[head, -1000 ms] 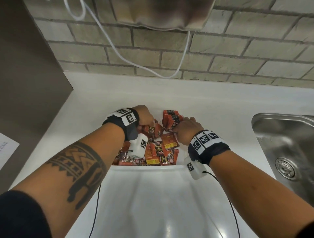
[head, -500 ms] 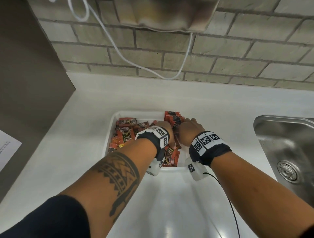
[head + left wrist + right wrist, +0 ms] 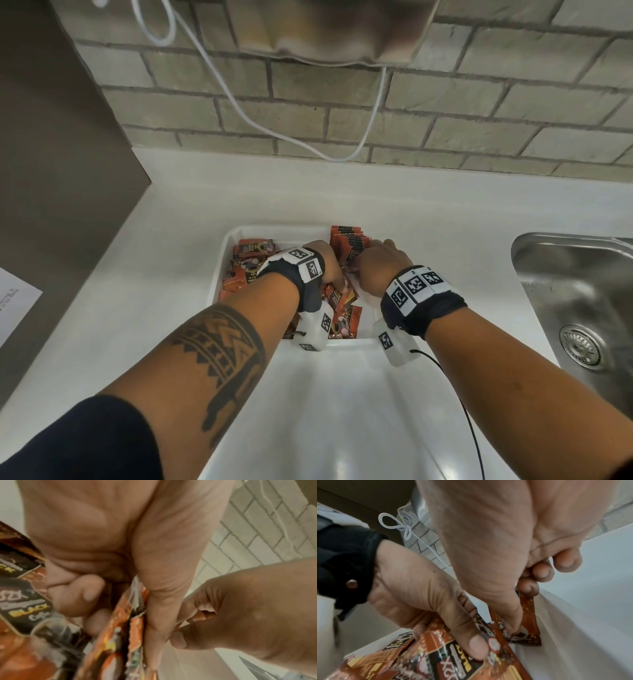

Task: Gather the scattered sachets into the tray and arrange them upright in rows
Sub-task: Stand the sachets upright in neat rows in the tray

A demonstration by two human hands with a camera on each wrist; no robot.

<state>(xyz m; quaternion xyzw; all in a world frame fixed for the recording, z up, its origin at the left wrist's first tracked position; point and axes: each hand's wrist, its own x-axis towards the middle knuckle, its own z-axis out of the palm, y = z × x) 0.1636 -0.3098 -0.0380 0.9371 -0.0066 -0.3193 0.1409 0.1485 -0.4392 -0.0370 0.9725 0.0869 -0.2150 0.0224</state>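
Observation:
A white tray point(image 3: 274, 229) on the counter holds several orange-brown sachets point(image 3: 246, 270) lying loose on its left side. A row of upright sachets point(image 3: 347, 240) stands in its far right corner. My left hand point(image 3: 323, 265) is beside that row and grips a few sachets point(image 3: 118, 635) between thumb and fingers. My right hand point(image 3: 376, 267) pinches an upright sachet point(image 3: 529, 622) close to the tray wall point(image 3: 565, 635). The two hands almost touch. Part of the tray floor is hidden under them.
A steel sink point(image 3: 582, 291) with its drain point(image 3: 580, 346) lies to the right. A brick wall with a hanging white cable point(image 3: 239, 102) stands behind the white counter point(image 3: 171, 212). A brown panel point(image 3: 51, 171) and a paper sheet point(image 3: 13, 305) are at the left.
My left hand has moved from the tray's left side across to the upright row, next to my right hand. The right hand has stayed at the row.

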